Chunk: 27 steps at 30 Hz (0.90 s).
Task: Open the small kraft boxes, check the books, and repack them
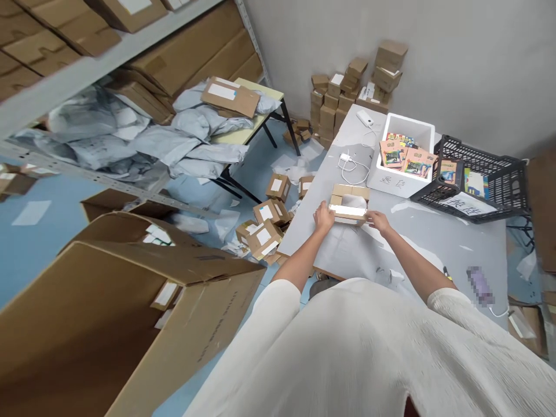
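A large cardboard carton [230, 307] stands open at left. The left hand [324, 218] grips the left end of a small cardboard box [348, 211], fingers closed on the edge. The box is at the left part of the grey table [482, 246], white material [354, 201] inside. The right hand [377, 221] grips the opposite end with its fingertips. Farther right, a white foam box [393, 184] holds printed packs [417, 162]; beside it stands a black plastic crate [512, 179].

The place looks like a parcel-packing stockroom: a grey metal shelving rack [143, 44] holds brown cardboard cartons [195, 52] and grey plastic mailing bags [158, 143], small white-labelled brown boxes [273, 247] lie heaped on the blue floor [26, 255], and a black plastic crate [508, 180] bears a handwritten sign [469, 204].
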Motion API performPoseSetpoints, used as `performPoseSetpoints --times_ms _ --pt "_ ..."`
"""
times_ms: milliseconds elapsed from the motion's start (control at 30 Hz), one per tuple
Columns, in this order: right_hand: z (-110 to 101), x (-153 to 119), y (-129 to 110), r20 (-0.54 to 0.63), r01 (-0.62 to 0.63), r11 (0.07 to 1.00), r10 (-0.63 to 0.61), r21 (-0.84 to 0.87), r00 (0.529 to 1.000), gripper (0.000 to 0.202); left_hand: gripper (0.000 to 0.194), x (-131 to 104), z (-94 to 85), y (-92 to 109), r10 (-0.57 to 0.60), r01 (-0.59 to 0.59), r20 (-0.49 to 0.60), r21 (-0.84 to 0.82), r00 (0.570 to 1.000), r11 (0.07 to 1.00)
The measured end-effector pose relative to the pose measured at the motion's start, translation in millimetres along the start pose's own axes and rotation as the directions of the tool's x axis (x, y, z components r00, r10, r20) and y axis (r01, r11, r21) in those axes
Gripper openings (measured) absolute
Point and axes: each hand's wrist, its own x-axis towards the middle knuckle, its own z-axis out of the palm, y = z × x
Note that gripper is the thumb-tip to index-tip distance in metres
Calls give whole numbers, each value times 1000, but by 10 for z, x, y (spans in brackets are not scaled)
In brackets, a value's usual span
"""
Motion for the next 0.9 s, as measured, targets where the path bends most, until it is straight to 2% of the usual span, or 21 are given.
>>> performPoseSetpoints --times_ms 100,200,300,433,533,667,800,900 --pt "106 128 -12 36 103 988 -100 -119 994 40 35 -103 -27 -71 -17 18 -33 53 999 998" --pt "351 257 -96 111 269 940 -250 -212 962 37 34 -240 -164 -239 -74 77 -106 23 992 997" --pt "712 296 -274 187 410 883 -374 -227 908 37 38 -394 -414 -464 -133 126 -219 -47 967 991" --pt "1268 171 -586 313 515 840 -450 -169 836 33 44 -588 -821 -804 -228 178 -359 -167 905 970" --pt "1676 10 -753 396 534 842 -465 -79 792 41 50 -720 -1053 -1059 -266 160 -417 -273 869 949" --pt "2127 -201 -744 429 500 864 -430 -59 794 61 63 -918 -1166 -1358 -299 134 -424 -377 855 916" --pt "2438 -408 -529 450 470 878 -385 -91 806 49 65 -1179 -1193 -1702 -320 149 -368 -423 873 894" --pt "2646 -613 -334 430 451 883 -360 -129 828 38 67 -1411 -1262 -2060 -323 154 -327 -450 888 880"
